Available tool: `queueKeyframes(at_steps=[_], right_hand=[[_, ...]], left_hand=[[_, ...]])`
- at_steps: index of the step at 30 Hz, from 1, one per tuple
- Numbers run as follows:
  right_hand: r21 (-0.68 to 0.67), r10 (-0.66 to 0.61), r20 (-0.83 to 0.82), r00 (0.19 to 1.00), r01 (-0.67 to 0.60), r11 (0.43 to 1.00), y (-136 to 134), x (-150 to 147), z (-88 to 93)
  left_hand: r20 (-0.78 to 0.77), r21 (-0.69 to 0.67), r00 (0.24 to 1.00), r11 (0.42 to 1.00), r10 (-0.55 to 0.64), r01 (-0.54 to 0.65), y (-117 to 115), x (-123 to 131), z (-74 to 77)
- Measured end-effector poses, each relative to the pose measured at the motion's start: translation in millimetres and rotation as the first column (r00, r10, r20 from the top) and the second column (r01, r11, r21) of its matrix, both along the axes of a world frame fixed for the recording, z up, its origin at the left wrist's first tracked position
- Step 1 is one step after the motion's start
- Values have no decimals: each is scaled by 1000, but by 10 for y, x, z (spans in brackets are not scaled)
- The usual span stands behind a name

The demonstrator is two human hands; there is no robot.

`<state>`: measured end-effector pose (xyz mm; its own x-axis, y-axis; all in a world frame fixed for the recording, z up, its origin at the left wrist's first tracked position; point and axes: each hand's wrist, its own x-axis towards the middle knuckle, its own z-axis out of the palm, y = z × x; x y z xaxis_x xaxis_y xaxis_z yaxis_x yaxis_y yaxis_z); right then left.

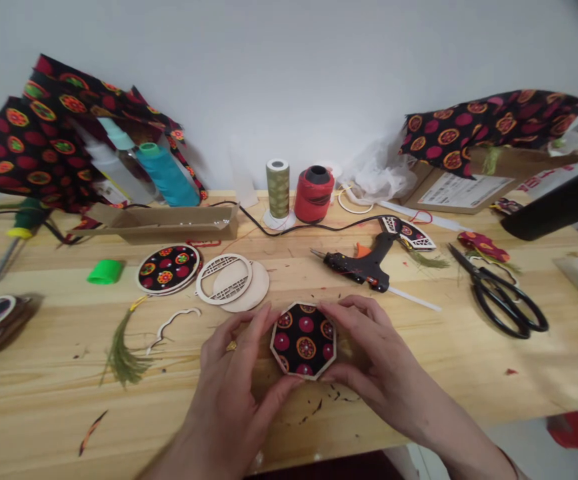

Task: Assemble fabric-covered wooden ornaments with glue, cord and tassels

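Between my two hands is an octagonal fabric-covered piece, with a pale wooden rim around dark cloth printed with red and orange rounds. My left hand grips its left side, thumb along the lower edge and fingers at the upper left. On the other side, my right hand pinches the upper and lower right edges. Small pale dots show on the cloth. The underside of the piece is hidden. Beyond it, to the left, a cut-out wooden ring overlaps a plain wooden disc.
A black glue gun lies behind my right hand, black-handled scissors farther right. At left are a round fabric piece with a green tassel and a green cap. Thread spools and a cardboard tray stand near the wall.
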<state>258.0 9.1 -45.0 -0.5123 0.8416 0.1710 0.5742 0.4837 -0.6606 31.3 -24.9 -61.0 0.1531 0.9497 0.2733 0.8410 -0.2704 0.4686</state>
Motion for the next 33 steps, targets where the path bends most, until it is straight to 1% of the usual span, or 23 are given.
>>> queueKeyframes(at_steps=[7,11,15,19,24,26,29,31,33], right_hand=[[193,94,49,994,-102,976,-29,24,65],[271,103,65,993,-116,956,-58,-31,107],[333,113,92,989,-137,933,-64,-89,135],[346,118,113,987,-150,926,-58,-117,169],[278,153,145,978,-188,942,-53,-108,192],[281,151,99,983,-174,944,-39,-105,181],[291,123,-27,992,-110,950,-12,-107,167],[293,72,-136,988,-30,956,-4,-111,181],[258,-23,-277,961,98,961,-11,-117,212]], left_hand=[[75,19,997,999,-37,35,-21,-40,40],[102,21,995,1000,-16,14,-15,-31,75],[120,33,993,999,-3,-1,-1,-17,77],[122,24,992,1000,4,-7,-5,-27,62],[120,18,993,1000,6,-8,-14,-35,47],[119,13,993,1000,11,-12,-8,-33,41],[120,27,993,999,14,-17,0,-34,33],[125,38,992,999,16,-20,-1,-38,29],[133,34,991,999,20,-25,-7,-42,27]])
